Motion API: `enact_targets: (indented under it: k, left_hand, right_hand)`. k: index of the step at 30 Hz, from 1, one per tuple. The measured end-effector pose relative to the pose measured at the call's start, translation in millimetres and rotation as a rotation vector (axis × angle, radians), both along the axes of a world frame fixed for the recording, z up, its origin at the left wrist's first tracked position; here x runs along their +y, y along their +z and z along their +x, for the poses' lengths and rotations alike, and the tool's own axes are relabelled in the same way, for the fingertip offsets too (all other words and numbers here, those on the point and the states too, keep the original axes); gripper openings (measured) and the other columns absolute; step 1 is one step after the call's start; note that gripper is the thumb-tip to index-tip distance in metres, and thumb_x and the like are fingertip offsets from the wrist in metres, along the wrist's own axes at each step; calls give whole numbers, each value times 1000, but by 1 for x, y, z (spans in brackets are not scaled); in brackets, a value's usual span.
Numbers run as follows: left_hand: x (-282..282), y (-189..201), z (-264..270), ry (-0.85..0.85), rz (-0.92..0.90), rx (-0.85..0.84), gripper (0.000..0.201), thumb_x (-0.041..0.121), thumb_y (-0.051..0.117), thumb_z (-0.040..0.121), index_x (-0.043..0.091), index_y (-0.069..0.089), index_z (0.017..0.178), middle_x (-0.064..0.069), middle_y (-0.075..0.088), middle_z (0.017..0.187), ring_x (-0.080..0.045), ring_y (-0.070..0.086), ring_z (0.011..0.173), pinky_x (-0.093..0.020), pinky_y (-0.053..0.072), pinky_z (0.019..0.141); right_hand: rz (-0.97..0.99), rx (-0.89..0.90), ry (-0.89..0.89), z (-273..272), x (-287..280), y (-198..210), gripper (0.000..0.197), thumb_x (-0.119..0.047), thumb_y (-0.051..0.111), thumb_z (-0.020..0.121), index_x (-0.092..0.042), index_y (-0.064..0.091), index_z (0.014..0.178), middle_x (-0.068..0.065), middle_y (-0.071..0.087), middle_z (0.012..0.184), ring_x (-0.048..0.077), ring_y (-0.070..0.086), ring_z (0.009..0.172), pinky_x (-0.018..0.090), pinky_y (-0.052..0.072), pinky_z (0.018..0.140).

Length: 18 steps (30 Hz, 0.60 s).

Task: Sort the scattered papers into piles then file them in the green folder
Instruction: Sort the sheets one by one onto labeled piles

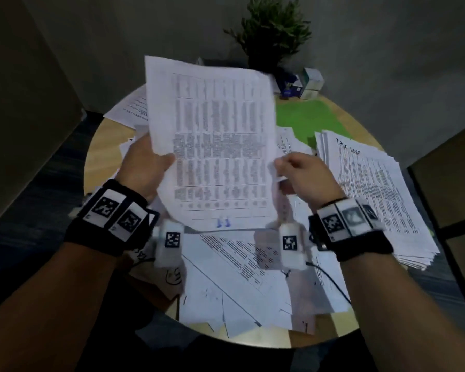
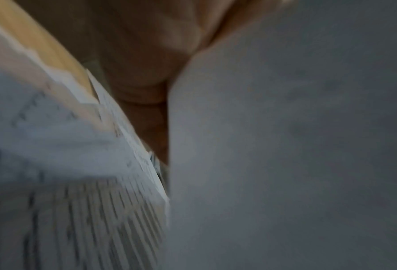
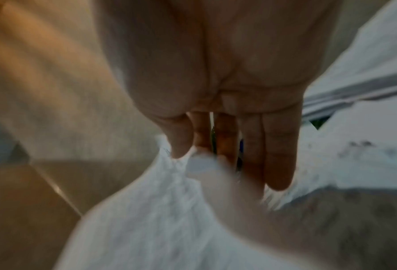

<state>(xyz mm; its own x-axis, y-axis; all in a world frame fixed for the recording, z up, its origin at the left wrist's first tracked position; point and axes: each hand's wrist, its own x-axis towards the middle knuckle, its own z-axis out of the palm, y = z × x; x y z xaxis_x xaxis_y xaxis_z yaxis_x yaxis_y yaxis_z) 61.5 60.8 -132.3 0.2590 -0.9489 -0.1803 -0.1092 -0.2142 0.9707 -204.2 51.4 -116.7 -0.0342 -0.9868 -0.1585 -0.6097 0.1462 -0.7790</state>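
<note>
I hold a printed sheet [image 1: 215, 146] with a dense table up over the table. My left hand [image 1: 156, 159] grips its left edge, thumb on the front and fingers behind. My right hand [image 1: 279, 165] pinches the right edge; the right wrist view shows thumb and forefinger closed on the sheet [image 3: 158, 210] with the other fingers [image 3: 278, 155] straight. In the left wrist view the sheet's blank back [image 2: 285, 146] fills the right side. The green folder [image 1: 314, 119] lies at the far right, partly under papers. A thick pile headed "Task list" [image 1: 373, 189] sits at the right.
Scattered papers [image 1: 239, 277] cover the front of the round wooden table [image 1: 100, 146], with more sheets [image 1: 132, 108] at the far left. A potted plant [image 1: 271, 30] and small boxes [image 1: 301, 84] stand at the back. A thin cable [image 1: 330, 280] runs across the front papers.
</note>
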Motion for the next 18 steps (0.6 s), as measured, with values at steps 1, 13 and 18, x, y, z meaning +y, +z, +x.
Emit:
enact_targets:
  k: [1, 13, 18]
  left_hand:
    - [1, 0, 8, 36, -12, -110, 44, -4, 51, 93, 12, 54, 134, 3, 59, 118, -16, 57, 102, -29, 44, 84]
    - [2, -8, 48, -5, 4, -286, 35, -1, 52, 91, 15, 61, 122, -2, 64, 108, -21, 61, 96, -25, 49, 78]
    - [-1, -10, 45, -5, 5, -119, 45, -7, 50, 89, 28, 63, 115, 4, 68, 108, -19, 64, 104, -35, 48, 91]
  right_hand:
    - [11, 108, 45, 1, -10, 2, 23, -41, 63, 87, -18, 67, 91, 4, 69, 92, 27, 67, 87, 43, 53, 86]
    - [101, 975, 368, 35, -82, -31, 53, -21, 73, 72, -16, 55, 122, 6, 55, 114, 32, 56, 108, 40, 48, 88]
    - [-18, 866, 273, 20, -83, -21, 27, -13, 60, 87, -22, 53, 111, 6, 59, 94, 27, 55, 83, 38, 44, 78]
